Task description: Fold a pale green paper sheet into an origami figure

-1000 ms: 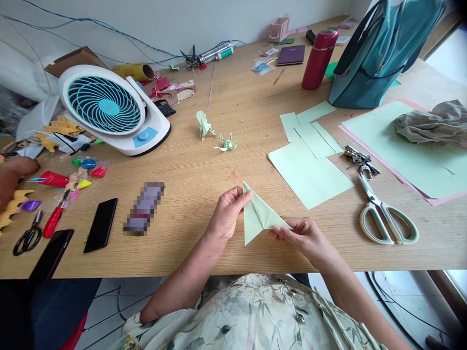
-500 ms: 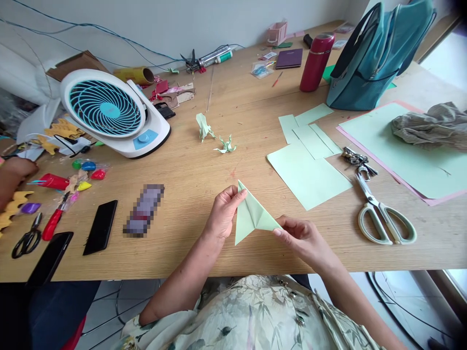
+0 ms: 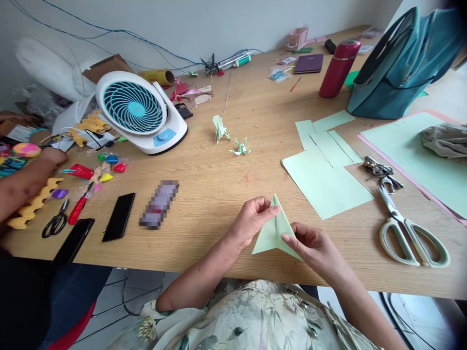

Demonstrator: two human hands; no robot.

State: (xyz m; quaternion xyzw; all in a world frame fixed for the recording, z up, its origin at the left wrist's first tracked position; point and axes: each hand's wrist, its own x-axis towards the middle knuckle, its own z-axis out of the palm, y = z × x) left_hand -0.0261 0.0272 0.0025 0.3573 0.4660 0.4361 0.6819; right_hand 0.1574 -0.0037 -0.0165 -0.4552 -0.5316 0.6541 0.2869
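**Both hands on a folded green paper at the near table edge**

Left hand (image 3: 251, 222) was pinched shut on the top point of the folded green paper (image 3: 274, 233) — thumb and fingertips met at the apex. Right hand (image 3: 315, 248) gripped the paper's lower right side, fingers curled over it, thumb on the face. The paper was a pointed triangular shape, held just above the wooden table (image 3: 219, 194) near its front edge, apex pointing away from the person.

Just beyond and to the right: loose green sheets (image 3: 321, 180), overlapping, flat on the table. Right of those, pale-handled scissors (image 3: 408, 226) with a bunch of keys (image 3: 379, 170) touching the blade tips. Left of the hands: a blurred-out rectangular item (image 3: 158, 204), a black phone (image 3: 118, 223), a second phone (image 3: 73, 241) at the table edge, small black scissors (image 3: 54, 224) and a red-handled tool (image 3: 78, 210).

Mid table — two small folded green figures (image 3: 229, 138), near each other, well apart from the hands. A white and blue desk fan (image 3: 140, 112) stood to the left, tilted back. Another person's arm (image 3: 22, 184) rested at the far left edge.

Far side: a red flask (image 3: 337, 68) upright, a teal bag (image 3: 404, 68) beside it, a purple notebook (image 3: 308, 63), a large green sheet (image 3: 416, 155) with crumpled cloth (image 3: 445, 141) on top.
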